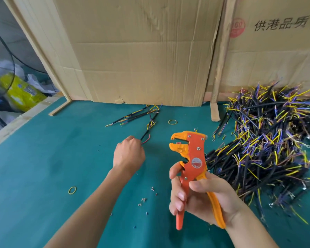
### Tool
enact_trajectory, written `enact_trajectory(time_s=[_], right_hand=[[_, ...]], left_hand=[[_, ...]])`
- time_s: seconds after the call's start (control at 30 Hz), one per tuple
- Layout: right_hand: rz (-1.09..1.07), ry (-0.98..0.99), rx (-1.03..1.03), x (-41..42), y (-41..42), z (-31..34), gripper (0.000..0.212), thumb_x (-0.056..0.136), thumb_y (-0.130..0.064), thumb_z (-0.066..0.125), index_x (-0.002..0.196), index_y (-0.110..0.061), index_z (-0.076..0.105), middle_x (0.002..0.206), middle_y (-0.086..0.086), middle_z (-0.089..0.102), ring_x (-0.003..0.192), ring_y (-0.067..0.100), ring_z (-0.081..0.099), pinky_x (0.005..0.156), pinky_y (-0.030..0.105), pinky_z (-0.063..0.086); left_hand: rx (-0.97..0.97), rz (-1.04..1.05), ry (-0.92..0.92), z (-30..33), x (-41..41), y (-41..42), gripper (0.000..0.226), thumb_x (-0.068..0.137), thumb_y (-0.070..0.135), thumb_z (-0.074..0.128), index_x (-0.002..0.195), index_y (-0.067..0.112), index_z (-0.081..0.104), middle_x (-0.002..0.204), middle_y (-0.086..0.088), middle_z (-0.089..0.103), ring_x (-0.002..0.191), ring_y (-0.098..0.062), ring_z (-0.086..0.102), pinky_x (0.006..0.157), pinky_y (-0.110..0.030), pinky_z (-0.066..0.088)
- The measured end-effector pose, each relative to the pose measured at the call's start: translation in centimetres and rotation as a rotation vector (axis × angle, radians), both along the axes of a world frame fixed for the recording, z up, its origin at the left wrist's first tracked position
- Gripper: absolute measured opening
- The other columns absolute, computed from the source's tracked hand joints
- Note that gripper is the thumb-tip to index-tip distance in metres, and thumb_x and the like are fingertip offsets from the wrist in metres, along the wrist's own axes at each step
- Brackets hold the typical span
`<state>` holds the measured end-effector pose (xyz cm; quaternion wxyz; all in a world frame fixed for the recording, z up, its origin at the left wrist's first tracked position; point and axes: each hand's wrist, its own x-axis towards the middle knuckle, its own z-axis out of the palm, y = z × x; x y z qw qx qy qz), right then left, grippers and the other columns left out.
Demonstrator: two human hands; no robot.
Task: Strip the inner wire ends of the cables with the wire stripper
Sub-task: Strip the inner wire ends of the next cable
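My right hand [199, 196] grips the handles of an orange and yellow wire stripper [191, 158], held upright with its jaws pointing left and nothing between them. My left hand [129, 154] is curled around the near end of a black cable [149, 129] whose red inner wire [147, 139] sticks out beside my fingers. The cable's far end, with yellow and blue wires, lies on the green mat. A small group of cables [134, 115] lies just beyond it. A large heap of black cables [268, 138] with yellow and blue inner wires fills the right side.
The green mat [61, 158] covers the table. Cardboard sheets [141, 51] stand along the back, with a wooden post [215, 111] at right. Yellow rubber bands [172, 122] [72, 190] and small insulation scraps [143, 200] lie on the mat. A wooden edge [16, 126] borders the left.
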<state>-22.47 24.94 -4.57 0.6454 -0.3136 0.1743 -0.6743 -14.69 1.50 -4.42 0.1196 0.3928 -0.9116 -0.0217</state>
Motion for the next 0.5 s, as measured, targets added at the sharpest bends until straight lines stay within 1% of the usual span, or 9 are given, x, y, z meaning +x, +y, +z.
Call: enact_trajectory(time_s=[0.07,0.17,0.23,0.3,0.37,0.43,0.5], right_hand=[[-0.017,-0.005,0.012,0.0,-0.1,-0.1,0.037,0.093,-0.009,0.064,0.125,0.002,0.052,0.087,0.018,0.056,0.079,0.034,0.06,0.083,0.05,0.046],[-0.05,0.001,0.04,0.1,-0.2,-0.3,0.036,0.091,-0.011,0.067,0.123,0.0,0.057,0.086,0.018,0.057,0.079,0.034,0.059,0.083,0.049,0.048],[-0.072,0.01,0.064,0.4,-0.3,-0.4,0.037,0.089,-0.012,0.07,0.122,0.0,0.059,0.085,0.018,0.056,0.078,0.034,0.058,0.082,0.049,0.049],[-0.094,0.009,0.08,0.6,-0.4,-0.4,0.038,0.087,-0.012,0.073,0.121,0.0,0.059,0.085,0.019,0.056,0.077,0.035,0.058,0.081,0.049,0.05],[-0.119,-0.005,0.099,0.7,-0.4,-0.4,0.04,0.085,-0.012,0.075,0.12,0.001,0.06,0.084,0.02,0.055,0.076,0.035,0.057,0.08,0.049,0.05],[-0.141,-0.003,0.117,0.8,-0.3,-0.3,0.042,0.082,-0.012,0.077,0.12,0.002,0.061,0.083,0.02,0.055,0.075,0.036,0.057,0.079,0.049,0.051],[-0.16,0.013,0.135,0.8,-0.2,-0.3,0.044,0.08,-0.012,0.078,0.119,0.001,0.062,0.082,0.021,0.055,0.074,0.036,0.057,0.078,0.049,0.051]], left_hand=[[0.025,0.028,0.022,-0.1,2.2,0.5,0.026,0.09,0.01,0.05,0.102,0.014,0.073,0.111,-0.008,0.066,0.097,-0.038,0.062,0.08,-0.041,0.053],[0.087,0.052,0.071,0.2,4.6,1.3,0.03,0.085,0.01,0.053,0.103,0.024,0.072,0.106,-0.004,0.069,0.092,-0.036,0.063,0.075,-0.036,0.052],[0.154,0.066,0.083,0.5,5.4,1.6,0.026,0.081,0.017,0.055,0.1,0.029,0.067,0.1,0.002,0.07,0.09,-0.033,0.062,0.073,-0.034,0.051],[0.183,0.077,0.061,0.7,5.3,1.9,0.02,0.084,0.028,0.055,0.103,0.033,0.061,0.095,0.004,0.07,0.091,-0.032,0.062,0.071,-0.033,0.048],[0.144,0.078,0.055,0.7,4.4,1.8,0.017,0.09,0.039,0.053,0.103,0.031,0.061,0.094,0.001,0.07,0.091,-0.032,0.062,0.07,-0.034,0.048],[0.162,0.076,0.073,0.6,3.1,1.8,0.024,0.093,0.047,0.055,0.104,0.028,0.063,0.098,0.0,0.07,0.095,-0.033,0.062,0.071,-0.035,0.048],[0.195,0.058,0.09,0.4,1.7,2.2,0.026,0.092,0.047,0.06,0.106,0.025,0.064,0.103,0.0,0.068,0.098,-0.032,0.062,0.073,-0.036,0.048]])
